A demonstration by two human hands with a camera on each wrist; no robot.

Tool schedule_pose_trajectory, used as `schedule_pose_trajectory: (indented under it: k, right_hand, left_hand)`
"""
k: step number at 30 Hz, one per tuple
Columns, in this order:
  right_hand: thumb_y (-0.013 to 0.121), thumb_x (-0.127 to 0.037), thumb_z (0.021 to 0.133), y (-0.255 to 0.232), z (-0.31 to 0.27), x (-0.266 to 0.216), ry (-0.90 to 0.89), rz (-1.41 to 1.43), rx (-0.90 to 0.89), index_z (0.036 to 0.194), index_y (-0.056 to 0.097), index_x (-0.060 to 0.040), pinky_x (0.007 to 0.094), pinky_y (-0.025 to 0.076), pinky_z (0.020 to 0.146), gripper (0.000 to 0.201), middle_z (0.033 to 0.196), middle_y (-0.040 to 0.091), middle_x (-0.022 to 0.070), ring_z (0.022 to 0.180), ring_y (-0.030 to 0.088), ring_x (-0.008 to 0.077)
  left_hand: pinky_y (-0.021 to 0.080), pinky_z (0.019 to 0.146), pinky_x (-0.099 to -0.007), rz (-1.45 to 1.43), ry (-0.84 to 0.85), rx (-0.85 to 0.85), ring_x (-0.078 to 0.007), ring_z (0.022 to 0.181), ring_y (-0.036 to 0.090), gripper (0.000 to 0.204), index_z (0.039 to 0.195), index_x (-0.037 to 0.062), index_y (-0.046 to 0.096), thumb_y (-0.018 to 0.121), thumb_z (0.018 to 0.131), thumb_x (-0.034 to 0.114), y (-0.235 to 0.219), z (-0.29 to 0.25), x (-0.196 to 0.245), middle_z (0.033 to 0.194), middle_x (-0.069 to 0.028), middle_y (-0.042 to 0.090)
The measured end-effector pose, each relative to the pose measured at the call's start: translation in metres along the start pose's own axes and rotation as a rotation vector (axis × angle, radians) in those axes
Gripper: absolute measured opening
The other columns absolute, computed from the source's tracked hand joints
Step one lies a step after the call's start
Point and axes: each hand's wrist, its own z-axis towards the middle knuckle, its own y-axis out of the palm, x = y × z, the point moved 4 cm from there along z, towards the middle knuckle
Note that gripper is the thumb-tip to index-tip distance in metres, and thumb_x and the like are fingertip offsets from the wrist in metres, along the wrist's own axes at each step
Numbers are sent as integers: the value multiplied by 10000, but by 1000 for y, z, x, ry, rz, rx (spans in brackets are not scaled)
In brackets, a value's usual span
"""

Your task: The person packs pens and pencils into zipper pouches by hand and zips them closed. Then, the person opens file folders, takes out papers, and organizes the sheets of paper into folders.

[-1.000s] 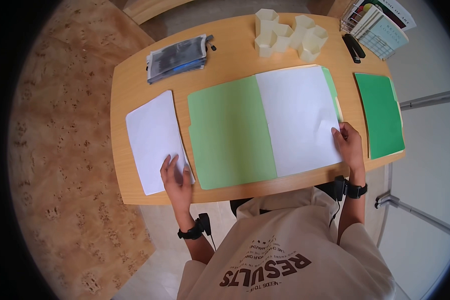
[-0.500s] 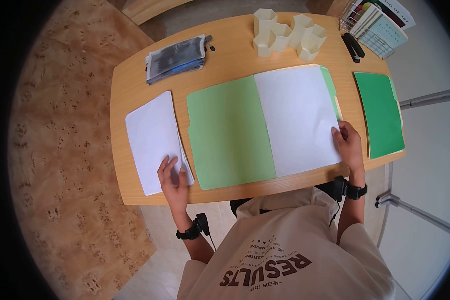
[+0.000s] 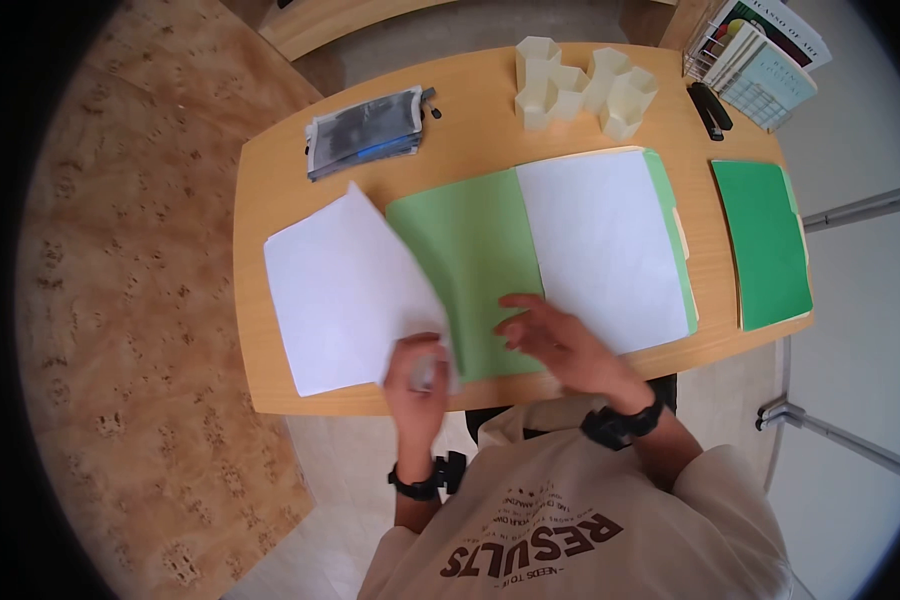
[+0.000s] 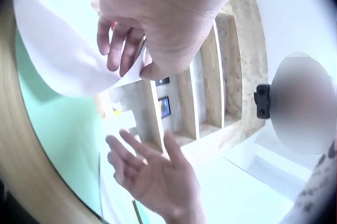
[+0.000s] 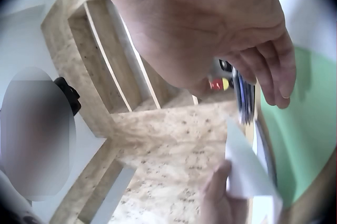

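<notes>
My left hand (image 3: 415, 385) pinches the near right corner of a white sheet (image 3: 360, 280), which bends upward from the paper stack on the left. The sheet's edge overlaps the left side of an open light green folder (image 3: 485, 235). In the left wrist view the sheet (image 4: 63, 50) curves away from the thumb and fingers. Over the folder's near middle hovers my right hand (image 3: 570, 350), fingers loosely spread and holding nothing. White paper (image 3: 610, 240) covers the folder's right side.
Beyond the folder stand pale hexagonal cups (image 3: 540, 90) and a zip pouch (image 3: 370, 130). At right lie a darker green folder (image 3: 765, 245) and a black stapler (image 3: 710, 110), near a wire rack with books (image 3: 760, 80).
My left hand has taken the sheet's corner and drawn it right, toward the folder. My right hand has left the right edge of the folder's paper and moved left.
</notes>
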Motion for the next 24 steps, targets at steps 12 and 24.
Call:
schedule_pose_trajectory:
  k: [12, 24]
  right_hand:
    - [645, -73, 935, -67, -20, -6, 74, -514, 581, 1113, 675, -36, 402, 488, 596, 184, 726, 620, 229, 577, 566, 338]
    - [568, -53, 1016, -176, -71, 38, 73, -189, 904, 1045, 657, 27, 218, 343, 544, 123, 716, 566, -43, 615, 431, 19]
  left_hand:
    - [512, 1010, -423, 73, 15, -94, -356, 1174, 649, 299, 1143, 70, 727, 628, 889, -53, 2, 0, -5, 1260, -160, 675]
    - [349, 1187, -502, 463, -141, 107, -407, 1457, 392, 546, 1454, 89, 569, 709, 929, 147, -52, 8, -89, 1570, -228, 424]
